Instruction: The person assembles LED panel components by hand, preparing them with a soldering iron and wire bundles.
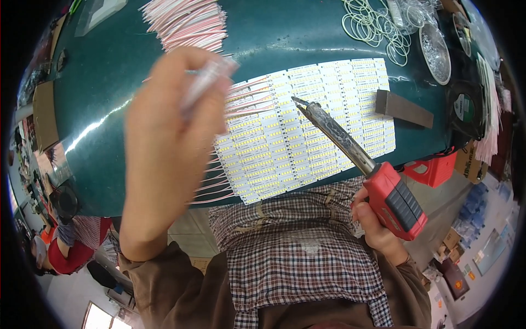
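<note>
My right hand (375, 225) is closed round the red and black handle of a soldering gun (395, 202). Its worn metal barrel slants up and left, and the dark tip is over the LED strip boards (307, 137). These white boards with yellow LEDs lie side by side as a panel. Red and white wires (249, 107) run from the panel's left end. My left hand (172, 120), smeared by motion, is raised in front of that end with its fingers curled. A pale, whitish-pink thing (207, 85) shows at its fingers, too blurred to name.
A heap of cut red and white wires (189, 24) lies at the far left of the green table (98, 71). A dark rectangular block (405, 109) rests on the panel's right end. Beyond are coiled pale wire (367, 24) and a metal dish (435, 55). Another person (68, 247) sits at left.
</note>
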`<state>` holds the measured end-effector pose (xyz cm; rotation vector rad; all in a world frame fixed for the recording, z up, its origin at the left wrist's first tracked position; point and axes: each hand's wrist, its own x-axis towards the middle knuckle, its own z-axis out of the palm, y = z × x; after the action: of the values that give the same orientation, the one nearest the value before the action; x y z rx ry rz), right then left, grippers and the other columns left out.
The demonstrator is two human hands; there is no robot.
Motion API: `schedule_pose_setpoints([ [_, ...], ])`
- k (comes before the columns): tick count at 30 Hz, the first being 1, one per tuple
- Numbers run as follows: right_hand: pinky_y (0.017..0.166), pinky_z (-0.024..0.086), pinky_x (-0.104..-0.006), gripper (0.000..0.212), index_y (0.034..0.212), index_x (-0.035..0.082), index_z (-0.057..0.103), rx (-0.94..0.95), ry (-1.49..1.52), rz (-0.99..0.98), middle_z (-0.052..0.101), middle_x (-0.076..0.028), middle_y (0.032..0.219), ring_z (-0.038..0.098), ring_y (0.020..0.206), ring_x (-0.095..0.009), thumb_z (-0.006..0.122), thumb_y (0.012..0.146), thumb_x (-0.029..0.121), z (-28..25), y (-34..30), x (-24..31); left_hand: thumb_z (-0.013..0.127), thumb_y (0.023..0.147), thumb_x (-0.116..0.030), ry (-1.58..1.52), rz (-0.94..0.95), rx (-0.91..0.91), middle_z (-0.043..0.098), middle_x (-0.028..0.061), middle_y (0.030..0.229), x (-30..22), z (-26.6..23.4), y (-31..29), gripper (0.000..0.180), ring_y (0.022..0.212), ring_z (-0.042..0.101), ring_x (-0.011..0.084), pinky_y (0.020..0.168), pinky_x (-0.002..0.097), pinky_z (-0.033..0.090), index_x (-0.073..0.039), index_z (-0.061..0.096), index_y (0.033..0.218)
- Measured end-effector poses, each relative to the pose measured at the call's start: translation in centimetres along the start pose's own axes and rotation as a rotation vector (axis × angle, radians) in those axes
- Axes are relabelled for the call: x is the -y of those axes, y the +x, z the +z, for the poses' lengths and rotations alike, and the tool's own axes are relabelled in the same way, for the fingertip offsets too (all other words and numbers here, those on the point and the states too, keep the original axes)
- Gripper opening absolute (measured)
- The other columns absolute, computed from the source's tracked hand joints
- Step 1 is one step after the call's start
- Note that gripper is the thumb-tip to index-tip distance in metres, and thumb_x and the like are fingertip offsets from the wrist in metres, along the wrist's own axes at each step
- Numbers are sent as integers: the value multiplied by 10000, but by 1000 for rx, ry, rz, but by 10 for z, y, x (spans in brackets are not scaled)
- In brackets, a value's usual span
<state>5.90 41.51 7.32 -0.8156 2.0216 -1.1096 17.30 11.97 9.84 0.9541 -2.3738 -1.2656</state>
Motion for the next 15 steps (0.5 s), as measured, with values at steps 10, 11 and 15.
schedule_pose_setpoints([
  [10, 557, 496, -324, 237, 1021, 1, 681, 9, -1, -18, 683, -111, 837, 659, 653, -248, 743, 799, 54, 0, -3, -5, 690, 867, -135, 56, -101, 185, 653, 139, 703, 25, 28, -7, 174, 586, 627, 218, 573, 338, 478, 12, 598, 868],
  [11, 557, 496, -324, 237, 1021, 1, 681, 10, 1, -19, 683, -111, 837, 659, 653, -248, 743, 799, 54, 0, -4, -5, 687, 873, -139, 17, -90, 186, 659, 139, 708, 24, 29, -7, 173, 591, 630, 219, 577, 340, 480, 10, 599, 866],
  [15, 553, 492, -322, 227, 1010, -2, 675, 17, 0, -10, 672, -103, 825, 652, 644, -246, 744, 802, 57, 0, -3, -5, 671, 885, -121, -133, -128, 173, 673, 137, 734, 20, 31, -7, 147, 607, 641, 226, 582, 341, 487, 4, 595, 865],
])
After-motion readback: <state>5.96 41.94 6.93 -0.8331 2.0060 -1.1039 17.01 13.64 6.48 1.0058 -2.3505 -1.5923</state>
